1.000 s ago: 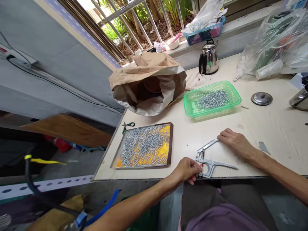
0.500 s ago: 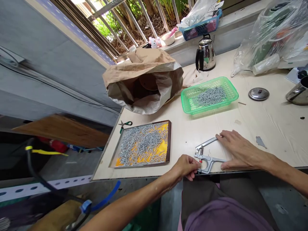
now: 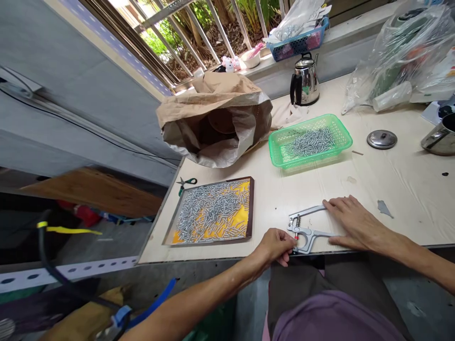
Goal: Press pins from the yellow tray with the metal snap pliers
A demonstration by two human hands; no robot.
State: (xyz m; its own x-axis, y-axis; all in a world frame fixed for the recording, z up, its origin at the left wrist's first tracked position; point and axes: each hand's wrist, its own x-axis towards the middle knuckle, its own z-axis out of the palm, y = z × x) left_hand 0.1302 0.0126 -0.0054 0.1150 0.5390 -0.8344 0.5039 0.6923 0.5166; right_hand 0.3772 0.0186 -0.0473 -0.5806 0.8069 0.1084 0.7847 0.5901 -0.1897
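Observation:
Silver metal hand pliers point(image 3: 308, 235) with a coil spring and a red part near the jaws lie at the table's front edge, handles spread to the right. My right hand point(image 3: 359, 225) spans those handles, fingertips on the upper one and thumb against the lower one. At the jaw end, my left hand point(image 3: 279, 245) is closed in a pinch. Whatever sits between its fingertips is too small and hidden to name. Left of it, a shallow tray point(image 3: 251, 208) with a yellow bottom holds many short silver beaded pieces point(image 3: 222, 206).
A green plastic basket point(image 3: 305, 163) of similar silver pieces stands behind the pliers. Around it are a large paper sack point(image 3: 213, 99), a steel kettle point(image 3: 305, 80), a round metal lid point(image 3: 382, 139) and plastic bags point(image 3: 391, 66). Small scissors point(image 3: 187, 182) lie behind the tray.
The view has shifted slightly. The pliers' handles look a little closer together, with my right fingers slightly lower. My left hand keeps its pinch at the jaws.

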